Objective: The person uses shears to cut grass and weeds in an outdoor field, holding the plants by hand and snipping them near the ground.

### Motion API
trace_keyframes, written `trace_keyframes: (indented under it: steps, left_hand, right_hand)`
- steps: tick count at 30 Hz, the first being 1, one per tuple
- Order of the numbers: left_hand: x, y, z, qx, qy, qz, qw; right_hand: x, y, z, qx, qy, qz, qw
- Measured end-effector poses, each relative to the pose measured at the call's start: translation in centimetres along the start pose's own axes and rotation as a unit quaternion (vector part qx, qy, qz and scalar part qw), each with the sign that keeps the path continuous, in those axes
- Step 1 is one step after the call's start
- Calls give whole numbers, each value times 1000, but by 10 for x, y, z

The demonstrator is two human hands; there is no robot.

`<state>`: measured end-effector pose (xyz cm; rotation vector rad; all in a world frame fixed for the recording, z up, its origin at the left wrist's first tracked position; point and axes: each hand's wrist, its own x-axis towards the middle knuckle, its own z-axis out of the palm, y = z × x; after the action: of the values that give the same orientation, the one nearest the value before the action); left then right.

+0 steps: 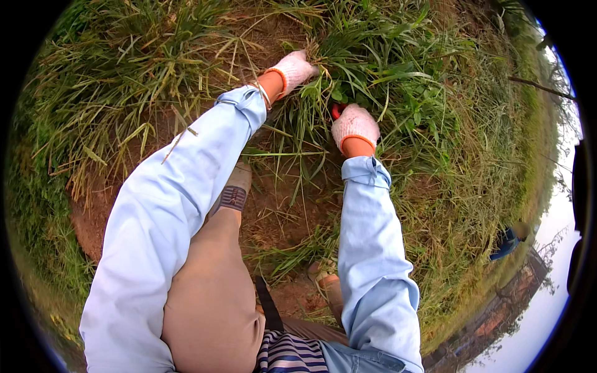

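Note:
My left hand (297, 71), in a white knitted glove with an orange cuff, is closed around the stems of a green grass clump (347, 60). Lower and to the right, my right hand (356, 125) wears a matching glove. It grips a red handle (336, 110), of which only a short end shows beside the thumb side. Whatever the handle belongs to is hidden by the hand and the grass. Long blades hang between the two hands over bare reddish soil (280, 205).
Dense grass (140, 70) stands to the left, and flattened grass (447, 186) to the right. My shoe (240, 179) rests on the soil below my left forearm. Cut-looking blades (294, 256) lie near my other foot. A person in blue (506, 243) is at the far right.

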<state>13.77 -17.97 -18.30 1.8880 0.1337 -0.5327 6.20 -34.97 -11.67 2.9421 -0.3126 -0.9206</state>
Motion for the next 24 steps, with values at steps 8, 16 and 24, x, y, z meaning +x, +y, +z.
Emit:
trace_keyframes:
  steps: [8,16,24]
  left_hand:
    - [-6,-2,8,-8,-16,26,1000]
    - [-35,-3,12,28,13,53,998]
    - [-53,-12,22,-10,40,76,996]
  right_hand:
    - [10,-14,-2,-66,34,-5,997]
    - [5,-10,12,-71,40,-46,996]
    - [-17,-15,23,-36,66,-51,996]
